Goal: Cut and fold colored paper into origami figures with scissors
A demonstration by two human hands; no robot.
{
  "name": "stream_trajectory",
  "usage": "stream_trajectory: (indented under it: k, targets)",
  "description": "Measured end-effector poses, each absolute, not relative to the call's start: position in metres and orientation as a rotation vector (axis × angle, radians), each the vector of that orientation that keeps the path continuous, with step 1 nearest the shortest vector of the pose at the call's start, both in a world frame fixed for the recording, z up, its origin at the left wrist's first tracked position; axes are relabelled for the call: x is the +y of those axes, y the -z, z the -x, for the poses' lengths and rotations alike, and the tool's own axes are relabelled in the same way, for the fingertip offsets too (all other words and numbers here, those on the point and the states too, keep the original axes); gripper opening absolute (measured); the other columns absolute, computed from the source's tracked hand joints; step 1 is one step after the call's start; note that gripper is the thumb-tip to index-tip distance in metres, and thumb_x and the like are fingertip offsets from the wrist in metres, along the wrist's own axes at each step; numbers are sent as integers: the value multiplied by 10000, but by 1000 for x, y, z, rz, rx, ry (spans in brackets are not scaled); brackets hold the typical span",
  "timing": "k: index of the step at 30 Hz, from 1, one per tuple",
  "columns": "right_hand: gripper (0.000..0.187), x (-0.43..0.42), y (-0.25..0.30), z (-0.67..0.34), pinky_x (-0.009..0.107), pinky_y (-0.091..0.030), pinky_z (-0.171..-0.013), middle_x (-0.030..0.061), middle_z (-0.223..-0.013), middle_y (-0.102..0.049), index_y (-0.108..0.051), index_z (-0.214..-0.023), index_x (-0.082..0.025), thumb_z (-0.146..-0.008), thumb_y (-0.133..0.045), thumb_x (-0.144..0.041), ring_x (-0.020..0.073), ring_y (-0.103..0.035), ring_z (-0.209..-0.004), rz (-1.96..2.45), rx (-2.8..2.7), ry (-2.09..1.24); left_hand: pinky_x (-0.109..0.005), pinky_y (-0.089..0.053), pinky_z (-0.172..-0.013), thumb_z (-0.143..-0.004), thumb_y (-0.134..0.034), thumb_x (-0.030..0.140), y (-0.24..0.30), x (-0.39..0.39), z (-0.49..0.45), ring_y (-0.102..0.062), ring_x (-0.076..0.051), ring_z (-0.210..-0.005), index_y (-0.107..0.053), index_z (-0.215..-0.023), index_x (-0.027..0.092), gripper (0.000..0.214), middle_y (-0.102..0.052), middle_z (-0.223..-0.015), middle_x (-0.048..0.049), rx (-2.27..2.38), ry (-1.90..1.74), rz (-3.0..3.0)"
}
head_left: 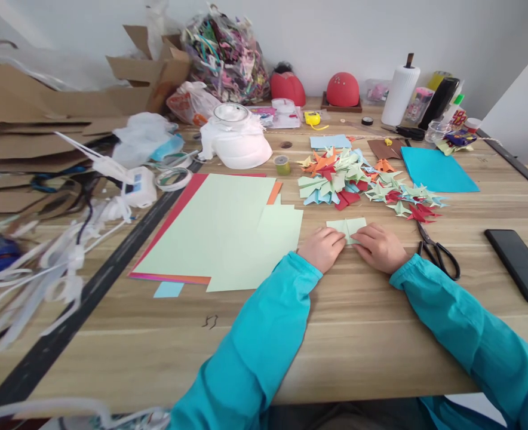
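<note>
A small pale green piece of paper (346, 227) with a crease down its middle lies on the wooden table. My left hand (321, 248) grips its lower left edge with bent fingers. At the lower right edge, my right hand (379, 246) pinches the same paper; the fingertips of both hands nearly meet. Black-handled scissors (441, 252) lie just right of my right hand, their blades pointing away from me. Behind the hands spreads a pile of folded paper cranes (349, 173) in green, red, orange and blue. Larger pale green sheets (219, 227) are stacked to the left.
A black phone (521, 266) rests at the right. Bright blue sheets (438, 170) lie beyond the scissors. White cords (67, 269) tangle across the left side. Toward the wall stand a white bottle-like roll (401, 95), red domes (342, 89) and a cardboard box (156, 71).
</note>
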State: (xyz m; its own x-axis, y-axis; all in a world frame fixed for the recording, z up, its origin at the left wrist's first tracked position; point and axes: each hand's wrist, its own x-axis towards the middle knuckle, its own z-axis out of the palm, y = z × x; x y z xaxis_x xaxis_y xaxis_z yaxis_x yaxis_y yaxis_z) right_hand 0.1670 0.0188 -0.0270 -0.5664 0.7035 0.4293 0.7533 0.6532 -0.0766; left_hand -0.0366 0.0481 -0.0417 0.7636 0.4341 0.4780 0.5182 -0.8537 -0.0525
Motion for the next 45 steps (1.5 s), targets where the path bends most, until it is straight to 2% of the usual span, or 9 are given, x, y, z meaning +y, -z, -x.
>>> stream_trajectory:
  k: [3,8,12,15,19,25,29,35,45]
  targets:
    - [230,19,27,-165,318,-424,-726,80,-878,-661,-679,-906,-181,-914,-451,-215,199,-533,-819,1164,-2478,224,-338,-472,-787,-927,-370,138,42,46,35,-619,-191,-880,-654,-969,116,288,-703,-971,-90,-734,732,2734]
    - [292,18,26,-163,318,-373,-713,68,-829,-656,-681,-852,-181,-912,-400,-123,188,-518,-784,1196,-2519,335,-356,-455,-726,-923,-427,252,37,42,31,-623,-207,-854,-657,-938,118,267,-705,-940,-99,-771,735,2716]
    - [263,18,24,-161,317,-364,-724,72,-808,-648,-669,-864,-173,-909,-412,-137,189,-526,-803,1152,-2477,312,-348,-430,-741,-911,-373,138,34,41,30,-627,-182,-849,-660,-912,143,287,-708,-937,-85,-787,756,2690]
    - [239,18,22,-160,313,-365,-731,71,-815,-650,-662,-867,-175,-915,-428,-171,186,-534,-810,1084,-2466,285,-346,-416,-736,-910,-380,145,33,40,30,-617,-176,-830,-654,-881,140,276,-705,-912,-78,-748,770,2692]
    - [316,18,22,-159,320,-361,-738,71,-799,-644,-659,-823,-179,-924,-363,-130,181,-524,-791,1038,-2475,319,-348,-398,-715,-913,-385,148,32,38,26,-601,-181,-814,-647,-833,135,274,-695,-867,-75,-731,754,2645]
    - [337,17,24,-159,325,-381,-741,71,-775,-642,-660,-812,-177,-924,-346,-130,181,-522,-758,1005,-2512,403,-375,-381,-806,-901,-392,104,32,36,20,-575,-208,-891,-637,-759,128,284,-682,-837,-81,-732,783,2518]
    - [319,17,24,-159,324,-389,-758,65,-777,-661,-657,-799,-172,-912,-363,-120,176,-534,-763,966,-2511,473,-381,-375,-792,-902,-389,106,32,36,19,-565,-211,-883,-624,-699,141,313,-671,-801,-72,-722,729,2526]
    - [265,16,19,-157,340,-355,-852,31,-973,-698,-637,-781,-203,-896,-414,-116,179,-540,-943,996,-2473,467,-397,-374,-789,-892,-427,142,26,36,23,-564,-227,-911,-649,-738,148,270,-685,-818,-62,-685,774,2535]
    - [217,27,22,-178,323,-370,-741,34,-909,-720,-631,-814,-189,-826,-478,-35,187,-557,-900,1062,-2255,549,-400,-389,-728,-830,-505,142,17,45,46,-601,-224,-848,-647,-763,158,159,-715,-873,-58,-706,1031,2359]
